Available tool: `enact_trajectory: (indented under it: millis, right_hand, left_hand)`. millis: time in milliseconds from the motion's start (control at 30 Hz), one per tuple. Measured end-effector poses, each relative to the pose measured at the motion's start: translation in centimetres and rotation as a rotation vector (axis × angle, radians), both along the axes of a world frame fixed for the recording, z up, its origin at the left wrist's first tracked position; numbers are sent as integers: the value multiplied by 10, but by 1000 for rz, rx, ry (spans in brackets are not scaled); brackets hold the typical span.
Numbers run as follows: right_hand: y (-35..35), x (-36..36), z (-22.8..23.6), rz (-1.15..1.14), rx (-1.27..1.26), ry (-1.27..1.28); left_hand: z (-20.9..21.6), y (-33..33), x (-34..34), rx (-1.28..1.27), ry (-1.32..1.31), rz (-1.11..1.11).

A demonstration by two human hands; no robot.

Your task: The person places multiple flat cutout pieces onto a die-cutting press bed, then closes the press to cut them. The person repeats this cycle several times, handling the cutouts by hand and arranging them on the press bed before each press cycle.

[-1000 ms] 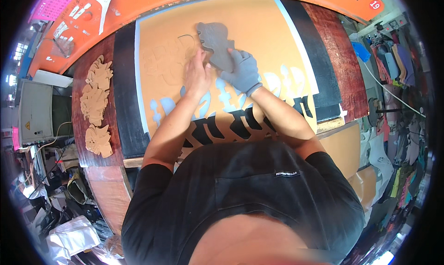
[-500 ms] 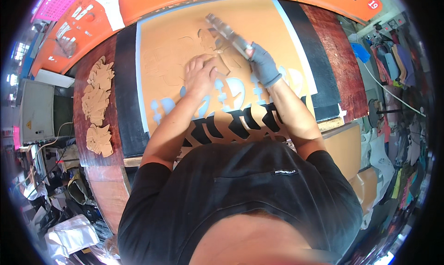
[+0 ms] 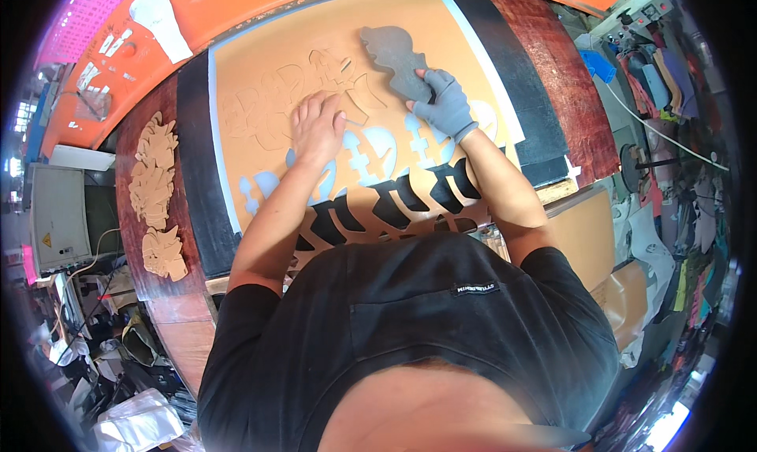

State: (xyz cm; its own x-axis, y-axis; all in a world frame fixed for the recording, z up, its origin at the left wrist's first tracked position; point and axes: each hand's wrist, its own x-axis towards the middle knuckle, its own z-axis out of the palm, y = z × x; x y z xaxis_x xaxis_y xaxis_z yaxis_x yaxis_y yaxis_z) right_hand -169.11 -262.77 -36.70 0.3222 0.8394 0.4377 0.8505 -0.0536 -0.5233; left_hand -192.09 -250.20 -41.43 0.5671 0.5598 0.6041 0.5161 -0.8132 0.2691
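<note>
My right hand, in a grey glove, grips the near end of a grey cutting die with a wavy left edge. The die's broad face is turned up, over the right part of a tan sheet; whether it touches the sheet I cannot tell. My bare left hand lies flat on the sheet, fingers spread, beside cut outlines of curved pieces. Nearer me, cut-out holes show a pale blue layer, and larger openings show black.
Piles of cut tan pieces lie on the red-brown board at left. An orange machine beam spans the far side. Black strips flank the sheet. A grey electrical box stands at far left; hanging materials fill the right.
The die has turned from a blurred, edge-on tilt to show its broad face. My left hand stays flat on the sheet. The whole view has shifted slightly.
</note>
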Motion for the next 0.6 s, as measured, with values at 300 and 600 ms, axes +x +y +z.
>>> enact_trajectory:
  millis: [300, 600]
  right_hand:
    - [-3, 6, 4, 15, -52, -105]
    - [-14, 21, 18, 111, -109, 416]
  left_hand:
    - [0, 0, 0, -21, -19, -17]
    - [0, 1, 0, -52, -22, -25]
